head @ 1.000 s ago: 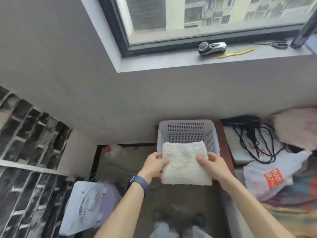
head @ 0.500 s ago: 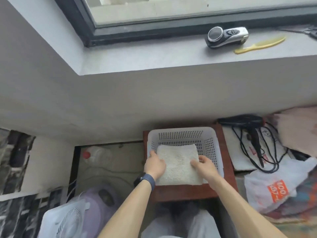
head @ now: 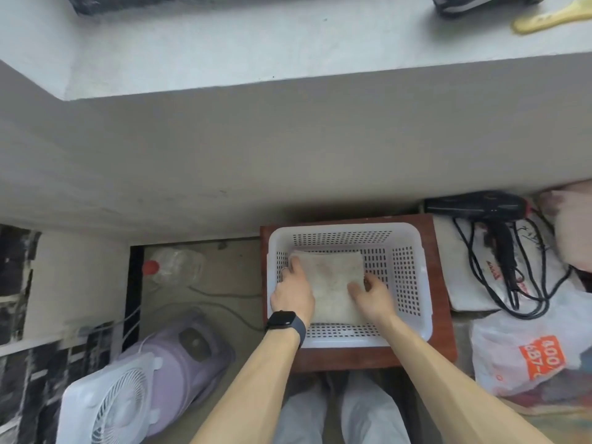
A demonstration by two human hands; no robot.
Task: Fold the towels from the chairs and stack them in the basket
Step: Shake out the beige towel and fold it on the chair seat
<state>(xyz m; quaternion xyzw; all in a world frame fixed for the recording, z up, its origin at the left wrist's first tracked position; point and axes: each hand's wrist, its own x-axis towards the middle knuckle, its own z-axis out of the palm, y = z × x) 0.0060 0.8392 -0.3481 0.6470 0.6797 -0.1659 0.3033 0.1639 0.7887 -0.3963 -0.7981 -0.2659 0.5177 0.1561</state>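
While both hands sit inside, the folded cream terry towel [head: 333, 277] lies flat in the white perforated plastic basket [head: 407, 283].
On its 9 o'clock edge the left hand [head: 293, 293] rests straight-fingered; the right hand [head: 370, 294] curls at 3 o'clock, fingertips hidden, grip unclear.

a cream towel [head: 333, 280] lies in a white perforated basket [head: 413, 283] on a reddish-brown table [head: 442, 331], lower left a lilac and white fan [head: 112, 402], right a black hairdryer [head: 480, 206].
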